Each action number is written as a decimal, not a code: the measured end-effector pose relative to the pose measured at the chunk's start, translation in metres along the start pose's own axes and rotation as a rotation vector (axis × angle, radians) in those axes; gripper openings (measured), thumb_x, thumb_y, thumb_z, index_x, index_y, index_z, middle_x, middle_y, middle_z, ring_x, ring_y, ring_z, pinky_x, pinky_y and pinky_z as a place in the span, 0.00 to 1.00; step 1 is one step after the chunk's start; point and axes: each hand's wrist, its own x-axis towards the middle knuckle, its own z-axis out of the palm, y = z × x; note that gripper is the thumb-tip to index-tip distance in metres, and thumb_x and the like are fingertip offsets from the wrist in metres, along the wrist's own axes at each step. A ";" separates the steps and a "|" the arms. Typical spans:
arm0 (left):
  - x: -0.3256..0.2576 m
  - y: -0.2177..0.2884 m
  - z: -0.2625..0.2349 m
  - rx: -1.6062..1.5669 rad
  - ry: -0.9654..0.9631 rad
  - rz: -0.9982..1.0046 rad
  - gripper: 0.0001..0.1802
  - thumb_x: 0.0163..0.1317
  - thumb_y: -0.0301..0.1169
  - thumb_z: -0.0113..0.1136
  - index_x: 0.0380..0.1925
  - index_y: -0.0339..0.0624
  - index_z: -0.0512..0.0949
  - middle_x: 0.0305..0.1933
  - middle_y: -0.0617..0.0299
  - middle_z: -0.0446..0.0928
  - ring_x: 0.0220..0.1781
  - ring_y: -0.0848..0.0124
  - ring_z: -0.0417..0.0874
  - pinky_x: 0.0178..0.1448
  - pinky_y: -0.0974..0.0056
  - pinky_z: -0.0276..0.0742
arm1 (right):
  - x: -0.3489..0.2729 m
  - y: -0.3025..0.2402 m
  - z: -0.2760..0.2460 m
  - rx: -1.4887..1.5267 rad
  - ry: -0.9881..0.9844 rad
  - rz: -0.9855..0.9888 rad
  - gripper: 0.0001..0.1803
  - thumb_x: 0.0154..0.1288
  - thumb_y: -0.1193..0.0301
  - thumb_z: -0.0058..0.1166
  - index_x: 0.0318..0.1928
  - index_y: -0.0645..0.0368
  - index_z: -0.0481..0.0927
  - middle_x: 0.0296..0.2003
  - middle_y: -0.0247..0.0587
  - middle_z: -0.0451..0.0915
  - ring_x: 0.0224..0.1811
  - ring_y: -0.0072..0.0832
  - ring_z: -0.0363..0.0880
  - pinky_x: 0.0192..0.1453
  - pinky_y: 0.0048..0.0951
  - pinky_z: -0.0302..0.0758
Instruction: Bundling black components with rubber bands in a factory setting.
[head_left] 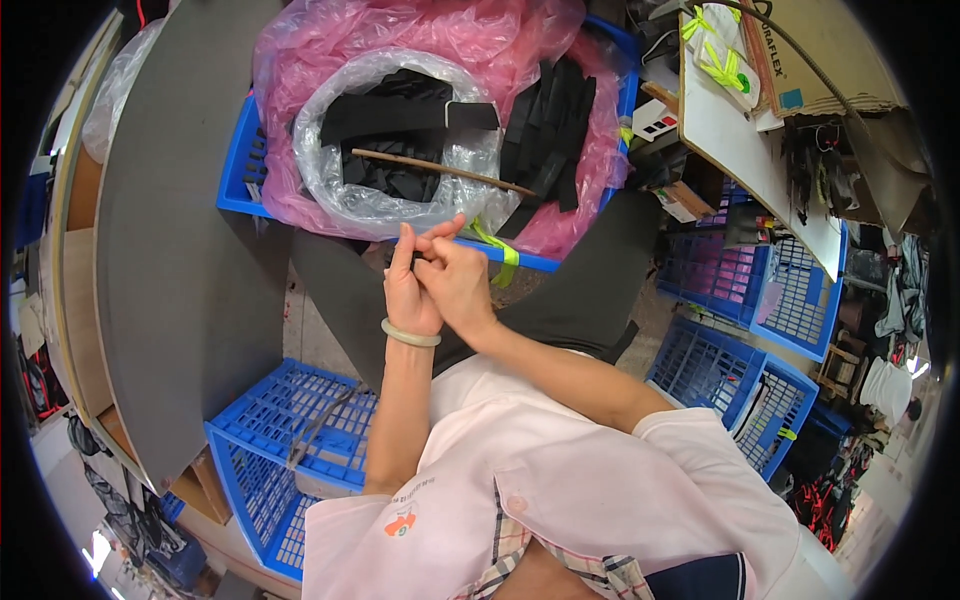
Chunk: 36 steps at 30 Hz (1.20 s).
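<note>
Pressing left hand (408, 298) to right hand (460, 285).
Probably partway, with black strips (548, 130) left; cannot tell finished work or grip's contents.

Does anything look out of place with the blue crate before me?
Possibly two things: a thin brown wooden-looking stick lies slantwise across a clear plastic bag of flat black strips, unlike its neighbours, and a bright yellow-green band hangs over the near rim of the blue plastic crate, perhaps a stray tie.
</note>
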 end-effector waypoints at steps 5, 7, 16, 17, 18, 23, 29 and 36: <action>0.012 0.024 -0.017 -0.097 -0.111 -0.089 0.17 0.67 0.40 0.49 0.22 0.41 0.75 0.41 0.51 0.80 0.62 0.56 0.70 0.61 0.58 0.64 | -0.003 -0.002 -0.015 -0.390 -0.114 -0.510 0.04 0.54 0.76 0.54 0.32 0.59 0.78 0.24 0.45 0.78 0.24 0.42 0.78 0.26 0.37 0.73; 0.013 0.024 -0.017 0.013 -0.035 -0.037 0.17 0.65 0.40 0.51 0.22 0.41 0.74 0.40 0.48 0.80 0.61 0.57 0.72 0.61 0.60 0.62 | -0.004 -0.008 -0.031 -0.634 -0.424 -0.436 0.15 0.54 0.76 0.51 0.44 0.51 0.76 0.30 0.47 0.79 0.25 0.45 0.78 0.27 0.41 0.73; 0.020 0.038 0.010 -0.060 0.103 -0.121 0.14 0.64 0.38 0.56 0.24 0.42 0.75 0.38 0.51 0.81 0.54 0.57 0.78 0.58 0.60 0.69 | 0.003 0.004 -0.021 -0.749 -0.359 -0.461 0.23 0.51 0.76 0.52 0.50 0.46 0.72 0.24 0.47 0.79 0.23 0.48 0.78 0.24 0.45 0.72; 0.023 0.042 -0.001 -0.086 0.094 -0.109 0.15 0.64 0.40 0.56 0.22 0.44 0.74 0.34 0.52 0.81 0.52 0.55 0.79 0.56 0.59 0.70 | 0.003 -0.004 -0.020 -0.720 -0.440 -0.376 0.23 0.51 0.76 0.52 0.50 0.47 0.72 0.23 0.47 0.79 0.23 0.47 0.78 0.24 0.45 0.72; 0.026 0.043 -0.014 -0.112 0.085 -0.097 0.17 0.64 0.42 0.55 0.19 0.45 0.72 0.31 0.53 0.81 0.50 0.54 0.80 0.55 0.59 0.71 | 0.004 -0.007 -0.021 -0.712 -0.444 -0.381 0.23 0.51 0.76 0.52 0.50 0.47 0.72 0.23 0.47 0.79 0.23 0.47 0.78 0.24 0.45 0.72; 0.031 0.011 -0.018 0.034 0.025 0.021 0.21 0.64 0.42 0.55 0.14 0.45 0.68 0.23 0.49 0.79 0.48 0.47 0.80 0.57 0.56 0.70 | 0.017 0.005 -0.027 -0.804 -0.427 -0.557 0.22 0.53 0.74 0.49 0.51 0.47 0.73 0.21 0.48 0.79 0.20 0.46 0.79 0.22 0.45 0.73; 0.028 0.037 -0.016 -0.081 0.125 -0.158 0.22 0.62 0.43 0.57 0.13 0.46 0.69 0.27 0.50 0.80 0.49 0.51 0.80 0.58 0.53 0.69 | 0.023 0.002 -0.016 -0.876 -0.496 -0.482 0.17 0.54 0.74 0.48 0.47 0.50 0.73 0.21 0.51 0.78 0.22 0.48 0.79 0.24 0.46 0.73; 0.034 0.032 -0.021 -0.187 0.341 -0.196 0.21 0.63 0.42 0.57 0.14 0.48 0.67 0.15 0.65 0.68 0.33 0.65 0.81 0.54 0.53 0.75 | -0.002 -0.004 -0.038 -0.907 -0.592 -0.335 0.20 0.53 0.77 0.49 0.49 0.51 0.69 0.18 0.53 0.77 0.21 0.52 0.78 0.25 0.48 0.72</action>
